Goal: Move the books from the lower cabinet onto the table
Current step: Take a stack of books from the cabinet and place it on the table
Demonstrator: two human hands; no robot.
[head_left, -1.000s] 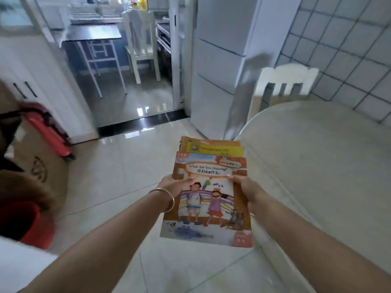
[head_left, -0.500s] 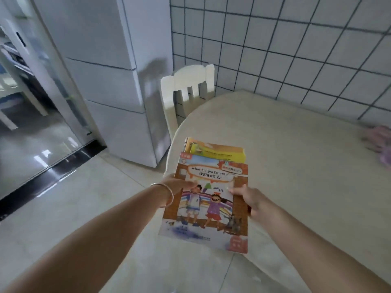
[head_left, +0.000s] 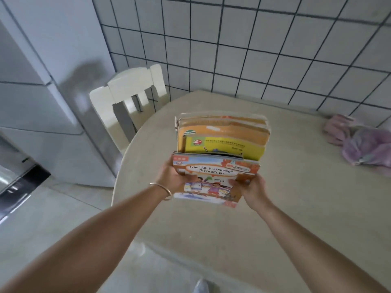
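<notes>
Head view, entry: one stack of thin, colourful picture books [head_left: 220, 153], held out over the round beige stone-look table [head_left: 296, 208], toward 12 o'clock from the person.

Location of item: stack hangs above the near-left part of the table, with its far end tilted up. Whether its far edge touches the surface cannot be told. Top book, orange-framed with two drawn children, has slid toward the person, baring the yellow and orange covers beneath.

Risks, judged:
- Loose covers are already fanned; a sharp tilt while lowering could send the top book sliding off toward 6 o'clock, over the table's edge to the tiled floor.
- Stack sits close to the table's 9 o'clock rim, beside the cream wooden chair [head_left: 129, 98]; set down there, it could overhang and tip.
- Pink and lilac plastic bag bundle [head_left: 364, 144] lies well apart at 2 o'clock; no conflict likely.

Hand pose:
- Left hand [head_left: 171, 176], thin gold bangle at the wrist, clasps the stack's left edge, thumb over the top cover, fingers hidden beneath.
- Right hand [head_left: 251, 187] clasps the right edge likewise, thumb on the cover.
- Each grip is pinching the stack between thumb and fingers. Both forearms reach forward, nearly straight.
</notes>
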